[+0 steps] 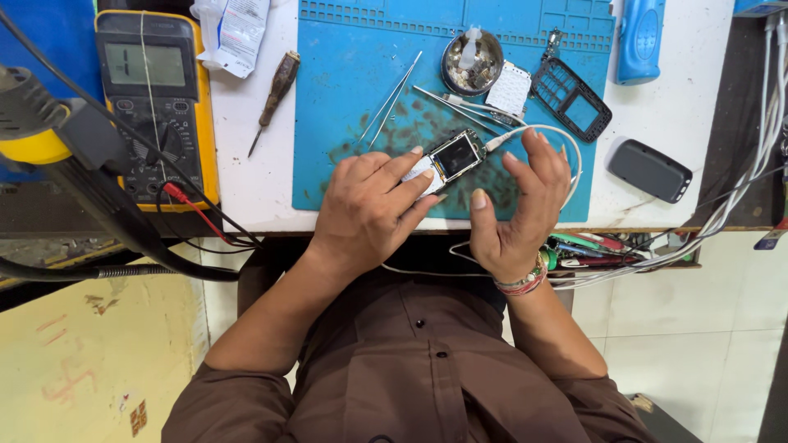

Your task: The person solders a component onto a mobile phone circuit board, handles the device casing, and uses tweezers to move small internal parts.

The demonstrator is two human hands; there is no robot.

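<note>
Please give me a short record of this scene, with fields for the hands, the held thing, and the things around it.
Left hand: holds the opened phone board, fingers over its lower end
Right hand: open, palm turned inward, beside the board; touching it cannot be told
Cable: white cable plugged into the board's upper end
Surface: blue work mat on a white table
On the mat: tweezers, round metal dish, black phone frame
Left of the mat: screwdriver, yellow multimeter
Right of the mat: dark back cover

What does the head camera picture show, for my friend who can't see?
Left hand holds a small opened phone over a blue mat; right hand is open beside it. A multimeter, tweezers and screwdriver lie nearby.
</note>
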